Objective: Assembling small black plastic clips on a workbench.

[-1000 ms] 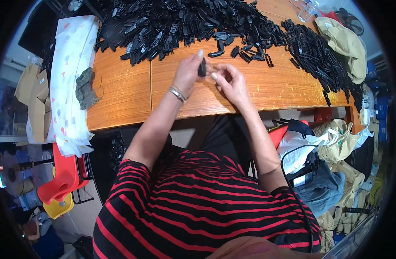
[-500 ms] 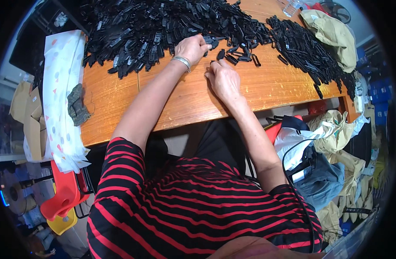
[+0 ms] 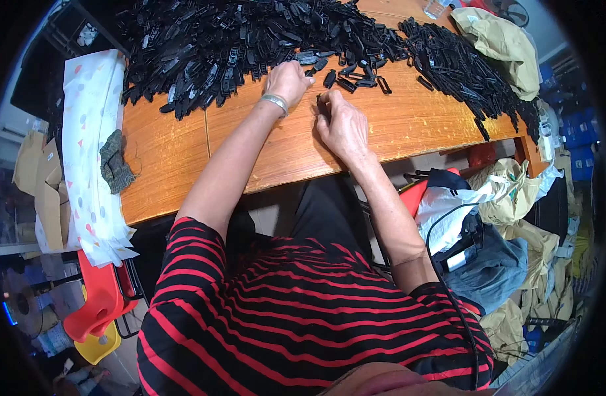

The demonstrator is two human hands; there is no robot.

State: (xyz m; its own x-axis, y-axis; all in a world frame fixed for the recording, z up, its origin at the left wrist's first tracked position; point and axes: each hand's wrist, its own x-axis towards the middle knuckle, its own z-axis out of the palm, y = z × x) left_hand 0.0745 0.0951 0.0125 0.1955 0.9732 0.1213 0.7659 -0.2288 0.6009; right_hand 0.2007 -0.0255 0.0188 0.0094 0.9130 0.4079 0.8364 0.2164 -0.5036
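My left hand point(image 3: 287, 83) is bent with its fingers drawn together at the near edge of a big heap of small black plastic parts point(image 3: 210, 49). A dark bit shows at its fingertips, too small to make out. Lower and to the right, my right hand point(image 3: 344, 125) pinches a small black plastic part point(image 3: 322, 104) between thumb and fingers, just above the wooden table point(image 3: 270, 148). Several loose parts lie beyond the right hand, among them an oblong black piece point(image 3: 330, 78) and an open black frame point(image 3: 384, 84).
A second heap of slim black parts point(image 3: 458, 72) spreads along the table's right side. Patterned white sheeting point(image 3: 92, 145) hangs over the left edge, with a dark knitted piece point(image 3: 116, 163) beside it. A beige cloth bag point(image 3: 504, 49) stands far right. A red chair point(image 3: 98, 300) is lower left.
The left hand has drawn back slightly from the loose parts, its fingers more curled. More of the black part in the right hand now shows. The whole view has shifted a little.
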